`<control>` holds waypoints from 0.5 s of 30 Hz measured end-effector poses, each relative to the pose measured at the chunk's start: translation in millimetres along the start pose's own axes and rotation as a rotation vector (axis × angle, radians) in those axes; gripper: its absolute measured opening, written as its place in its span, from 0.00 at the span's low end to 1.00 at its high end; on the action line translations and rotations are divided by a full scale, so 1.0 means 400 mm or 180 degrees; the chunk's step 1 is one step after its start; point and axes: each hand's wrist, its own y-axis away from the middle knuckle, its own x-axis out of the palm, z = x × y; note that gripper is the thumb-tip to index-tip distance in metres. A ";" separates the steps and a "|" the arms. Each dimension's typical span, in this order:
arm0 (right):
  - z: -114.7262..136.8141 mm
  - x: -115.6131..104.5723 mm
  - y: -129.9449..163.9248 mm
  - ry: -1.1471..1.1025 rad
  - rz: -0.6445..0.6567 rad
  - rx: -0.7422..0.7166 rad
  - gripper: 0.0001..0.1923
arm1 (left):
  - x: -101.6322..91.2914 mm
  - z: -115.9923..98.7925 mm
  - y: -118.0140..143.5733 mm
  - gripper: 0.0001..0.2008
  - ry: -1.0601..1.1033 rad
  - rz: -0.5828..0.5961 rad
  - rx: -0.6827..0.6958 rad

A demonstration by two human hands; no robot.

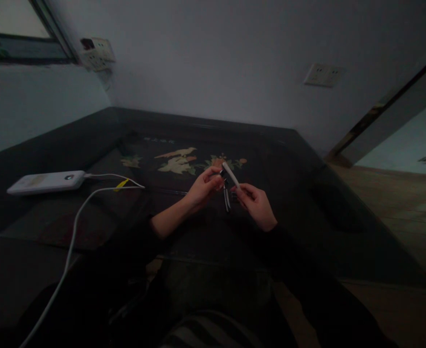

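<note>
Both my hands are raised over a dark table with a painted bird and flower design. My right hand holds a slim white stick-like object that points up and to the left. My left hand pinches a small dark part at the upper end of that object. Thin dark pieces hang down between the two hands; the dim light hides what they are.
A white power bank lies on the table at the left, with a white cable running from it toward me. Wall sockets sit on the wall behind. A wooden floor lies to the right.
</note>
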 end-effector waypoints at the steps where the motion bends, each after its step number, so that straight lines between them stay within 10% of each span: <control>1: 0.000 0.001 0.000 0.0007 -0.0023 -0.0005 0.23 | -0.002 0.002 -0.001 0.25 0.0000 0.0004 -0.0005; 15: 0.004 0.001 0.005 0.0008 -0.0138 -0.0086 0.22 | 0.005 -0.008 -0.005 0.26 0.0058 -0.0063 0.0008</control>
